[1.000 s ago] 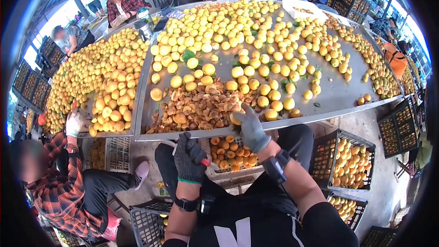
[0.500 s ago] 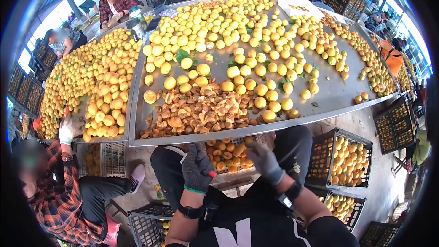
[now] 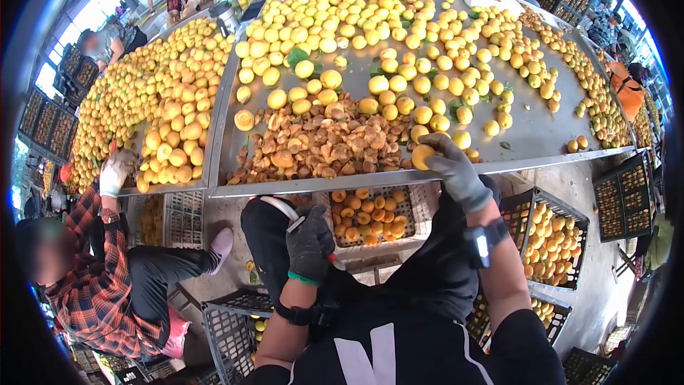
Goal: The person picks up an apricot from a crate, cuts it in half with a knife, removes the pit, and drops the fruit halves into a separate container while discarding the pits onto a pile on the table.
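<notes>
My right hand (image 3: pixel 451 166), in a grey glove, is up at the near edge of the metal table (image 3: pixel 527 135) with its fingers closed around a yellow apricot (image 3: pixel 422 157). My left hand (image 3: pixel 309 243), in a dark glove, rests over my lap and grips a small knife (image 3: pixel 332 258) with a red handle. In front of both hands lies a heap of brown pits and scraps (image 3: pixel 320 146). Below the table edge stands a white crate of orange apricot halves (image 3: pixel 367 217).
Whole yellow apricots (image 3: pixel 370 21) cover the table and a second table (image 3: pixel 160 110) at left. A person in a plaid shirt (image 3: pixel 100 292) sits at my left, a gloved hand (image 3: pixel 114 171) on that table. Black crates of fruit (image 3: pixel 548 239) stand at my right; other workers sit across.
My right hand, which was down over the crate half a second ago, has come back up to the table edge and closed on a whole apricot. My left hand stayed over my lap.
</notes>
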Tool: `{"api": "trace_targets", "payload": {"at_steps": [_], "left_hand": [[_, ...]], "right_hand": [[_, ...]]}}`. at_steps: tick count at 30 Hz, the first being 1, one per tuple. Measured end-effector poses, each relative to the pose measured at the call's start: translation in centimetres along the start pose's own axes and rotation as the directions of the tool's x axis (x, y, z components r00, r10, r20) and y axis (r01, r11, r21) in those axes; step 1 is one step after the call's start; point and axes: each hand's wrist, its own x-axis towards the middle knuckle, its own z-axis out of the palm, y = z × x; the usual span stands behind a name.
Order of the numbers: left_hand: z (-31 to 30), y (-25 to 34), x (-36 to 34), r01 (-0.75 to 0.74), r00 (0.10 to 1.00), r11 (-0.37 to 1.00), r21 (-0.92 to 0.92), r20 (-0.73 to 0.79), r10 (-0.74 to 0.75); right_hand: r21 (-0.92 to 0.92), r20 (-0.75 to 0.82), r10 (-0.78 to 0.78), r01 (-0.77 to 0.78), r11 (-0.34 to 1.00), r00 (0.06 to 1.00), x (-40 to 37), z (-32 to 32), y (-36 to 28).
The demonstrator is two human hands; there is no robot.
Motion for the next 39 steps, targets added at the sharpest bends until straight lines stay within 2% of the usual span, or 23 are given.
{"api": "trace_targets", "payload": {"at_steps": [1,2,3,5,6,8,9,10,11,12,13,14,16,17,19,20,21,22,29,32,34,36,39], "left_hand": [[-0.5,-1.2,1.1,-0.386,0.918,0.825,0.412,0.089,0.385],[-1.0,-2.3,1.9,-0.642,0.702,0.36,0.677,0.331,0.631],[0.2,-1.9,1.1,-0.641,0.704,0.36,0.677,0.333,0.627],[3.1,-0.6,-1.2,-0.533,0.745,-0.021,0.846,0.481,0.463],[2.5,-1.5,-0.8,-0.557,0.681,-0.273,0.785,0.619,0.391],[3.0,-2.3,-1.7,-0.56,0.709,-0.321,0.764,0.642,0.293],[3.1,-2.4,-2.1,-0.569,0.729,-0.365,0.737,0.658,0.192],[3.1,-2.4,-2.2,-0.638,0.661,-0.393,0.662,0.733,0.163],[3.0,-2.1,-2.4,-0.636,0.66,-0.395,0.663,0.733,0.165],[3.4,-1.1,-3.0,-0.562,0.824,0.033,0.827,0.563,-0.068],[3.7,-0.2,-3.5,-0.278,0.825,0.395,0.876,0.428,-0.369],[3.6,0.3,-3.7,-0.282,0.824,0.395,0.875,0.431,-0.368],[3.0,0.8,-4.4,0.328,0.578,0.649,0.686,0.398,-0.713],[2.8,0.1,-4.6,0.327,0.579,0.65,0.686,0.398,-0.712],[2.8,-1.3,-4.8,-0.001,0.835,0.735,0.678,0.405,-0.372],[2.6,-1.4,-4.7,-0.001,0.835,0.734,0.679,0.404,-0.373],[3.0,-0.9,-4.8,-0.356,0.846,0.592,0.723,0.519,-0.124],[3.4,-0.5,-5.0,-0.641,0.752,0.337,0.69,0.652,0.095],[4.2,-0.5,-6.6,-0.614,0.784,0.174,0.77,0.62,0.026],[3.3,-1.4,-6.4,-0.708,0.698,0.05,0.704,0.687,0.203],[3.7,-0.7,-7.0,-0.617,0.784,0.031,0.786,0.612,0.103],[3.7,-0.6,-6.9,-0.632,0.771,-0.002,0.775,0.63,0.093],[3.5,-0.8,-7.2,-0.644,0.756,-0.072,0.762,0.648,0.091]], "right_hand": [[0.004,0.0,0.011,-0.011,1.0,1.0,-1.5,0.9,0.1],[0.26,0.152,0.058,-0.097,0.961,0.987,-3.0,2.1,0.1],[0.482,0.304,0.057,-0.205,0.852,0.951,-4.4,3.5,0.1],[0.19,0.277,0.117,-0.174,0.966,0.954,-6.7,6.4,0.7],[0.046,0.255,0.145,-0.161,0.986,0.956,-7.5,7.5,1.4],[-0.145,0.147,0.136,-0.114,0.983,0.98,-8.6,9.7,2.9],[-0.143,0.15,0.134,-0.112,0.983,0.98,-8.8,9.6,3.8],[-0.021,0.134,0.066,-0.064,0.998,0.989,-8.8,9.2,4.9],[0.101,0.11,0.001,-0.012,0.995,0.994,-8.8,8.7,5.6],[0.168,0.184,0.026,-0.057,0.984,0.983,-9.0,7.9,4.1],[0.168,0.185,0.021,-0.053,0.984,0.983,-9.0,7.1,4.3],[0.32,0.245,0.024,-0.104,0.942,0.969,-8.9,6.3,4.8],[0.601,0.281,0.064,-0.227,0.767,0.958,-9.5,6.4,4.3],[0.6,0.282,0.063,-0.227,0.767,0.957,-9.9,6.8,3.9],[0.79,0.243,0.139,-0.279,0.546,0.96,-10.7,7.5,3.3],[0.792,0.28,0.1,-0.289,0.537,0.955,-10.9,7.0,4.3],[0.794,0.28,0.101,-0.289,0.535,0.955,-11.2,7.1,4.1],[0.807,0.263,0.111,-0.282,0.519,0.958,-11.5,7.2,3.7],[0.849,0.175,0.055,-0.179,0.498,0.983,-13.0,8.9,3.0],[0.837,0.149,0.023,-0.138,0.53,0.989,-13.1,9.3,3.4],[0.877,0.161,0.095,-0.186,0.443,0.982,-13.2,9.0,4.1],[0.894,0.175,0.131,-0.214,0.393,0.976,-13.2,9.2,4.0],[0.812,0.139,0.084,-0.161,0.56,0.987,-13.6,9.8,2.7]]}}
